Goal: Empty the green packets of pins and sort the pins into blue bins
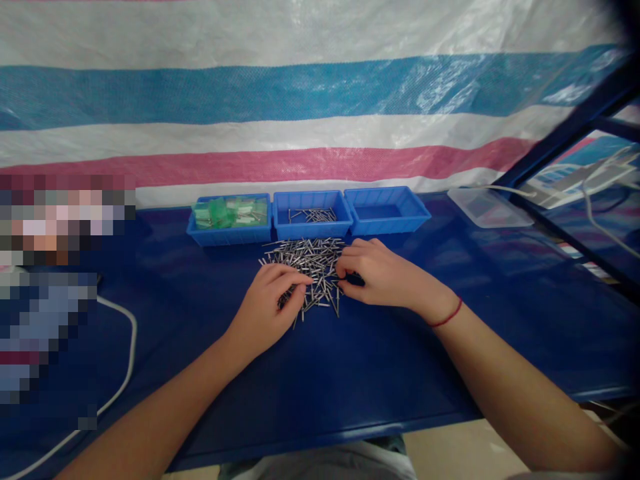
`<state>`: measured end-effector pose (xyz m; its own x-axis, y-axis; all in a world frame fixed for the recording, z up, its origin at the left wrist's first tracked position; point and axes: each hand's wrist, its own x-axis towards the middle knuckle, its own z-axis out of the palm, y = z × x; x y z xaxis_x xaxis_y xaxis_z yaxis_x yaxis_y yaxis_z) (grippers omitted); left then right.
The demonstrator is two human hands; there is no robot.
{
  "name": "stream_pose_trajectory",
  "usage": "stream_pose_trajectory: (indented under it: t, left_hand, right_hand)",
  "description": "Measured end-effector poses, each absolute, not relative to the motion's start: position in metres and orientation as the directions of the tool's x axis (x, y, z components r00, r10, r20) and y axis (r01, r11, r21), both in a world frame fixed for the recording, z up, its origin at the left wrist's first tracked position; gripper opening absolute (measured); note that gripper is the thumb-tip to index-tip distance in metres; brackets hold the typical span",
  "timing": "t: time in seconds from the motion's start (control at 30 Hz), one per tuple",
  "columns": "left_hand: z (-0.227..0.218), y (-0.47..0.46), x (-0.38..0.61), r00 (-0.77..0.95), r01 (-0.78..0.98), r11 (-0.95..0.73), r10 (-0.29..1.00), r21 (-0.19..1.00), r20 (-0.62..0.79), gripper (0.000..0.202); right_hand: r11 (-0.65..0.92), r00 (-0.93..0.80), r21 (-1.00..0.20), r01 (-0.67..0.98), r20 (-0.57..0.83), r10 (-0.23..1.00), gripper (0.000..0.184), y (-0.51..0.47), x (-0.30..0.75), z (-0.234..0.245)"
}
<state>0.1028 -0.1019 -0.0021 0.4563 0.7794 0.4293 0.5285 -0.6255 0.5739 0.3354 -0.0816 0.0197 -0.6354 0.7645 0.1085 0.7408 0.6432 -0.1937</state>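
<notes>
A loose pile of thin silvery metal pins that look like blind rivets (320, 257) lies on the blue table. My left hand (273, 297) is over the pile's lower left, thumb and forefinger brought together in a pinch among the rivets. At the pile's right edge, my right hand (370, 273) has its fingers curled and its thumb close to the forefinger. Whatever sits between the fingertips of either hand is too small to make out. Just behind the pile, the middle blue bin (313, 230) holds some more rivets.
The left blue bin (230, 235) contains green and clear plastic packets. The right blue bin (390, 223) stands beside the middle one. A clear plastic lid or tray (493, 208) lies at the right. A white cable (134, 333) runs along the left, by a blurred-out area.
</notes>
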Motion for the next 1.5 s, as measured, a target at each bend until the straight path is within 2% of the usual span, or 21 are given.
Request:
stream_pose_trajectory:
  t: [0.1, 0.17, 0.23, 0.33, 0.43, 0.53, 0.7, 0.83, 0.97, 1.17, 1.5]
  left_hand:
    - [-0.003, -0.102, 0.103, 0.459, 0.531, -0.627, 0.778, 0.571, 0.428, 0.016]
    - [-0.003, -0.102, 0.103, 0.461, 0.531, -0.627, 0.778, 0.57, 0.427, 0.016]
    - [-0.003, -0.102, 0.103, 0.453, 0.53, -0.616, 0.787, 0.582, 0.42, 0.02]
    - [-0.002, -0.102, 0.103, 0.435, 0.509, -0.593, 0.803, 0.625, 0.408, 0.031]
    - [0.0, -0.103, 0.104, 0.438, 0.463, -0.614, 0.785, 0.639, 0.437, 0.021]
    - [0.003, -0.104, 0.104, 0.43, 0.451, -0.647, 0.761, 0.615, 0.486, 0.005]
    - [0.005, -0.106, 0.104, 0.42, 0.452, -0.65, 0.759, 0.611, 0.497, 0.005]
    - [0.005, -0.106, 0.103, 0.409, 0.451, -0.665, 0.747, 0.595, 0.524, 0.005]
    - [0.005, -0.105, 0.102, 0.408, 0.438, -0.69, 0.724, 0.576, 0.556, 0.007]
    - [0.002, -0.105, 0.101, 0.365, 0.467, -0.687, 0.723, 0.557, 0.586, 0.01]
    - [-0.002, -0.102, 0.1, 0.351, 0.475, -0.652, 0.756, 0.591, 0.552, 0.01]
  right_hand:
    - [0.644, -0.637, -0.154, 0.749, 0.098, 0.764, 0.015, -0.087, 0.335, 0.022]
    - [0.625, -0.613, -0.175, 0.761, 0.123, 0.781, 0.016, -0.091, 0.333, 0.023]
    - [0.599, -0.574, -0.254, 0.76, 0.172, 0.801, 0.015, -0.095, 0.328, 0.025]
    - [0.581, -0.536, -0.443, 0.683, 0.237, 0.81, 0.014, -0.102, 0.316, 0.027]
    - [0.577, -0.525, -0.565, 0.591, 0.274, 0.806, 0.011, -0.11, 0.304, 0.027]
    - [0.607, -0.527, -0.567, 0.557, 0.323, 0.786, 0.01, -0.115, 0.298, 0.025]
    - [0.644, -0.53, -0.52, 0.562, 0.371, 0.762, 0.01, -0.117, 0.295, 0.021]
    - [0.578, -0.486, -0.633, 0.516, 0.339, 0.805, 0.006, -0.117, 0.292, 0.021]
    - [0.506, -0.479, -0.755, 0.417, 0.29, 0.828, 0.012, -0.116, 0.291, 0.02]
    - [0.43, -0.398, -0.814, 0.39, 0.272, 0.876, 0.007, -0.114, 0.291, 0.019]
    - [0.441, -0.296, -0.826, 0.352, 0.349, 0.889, 0.005, -0.114, 0.291, 0.016]
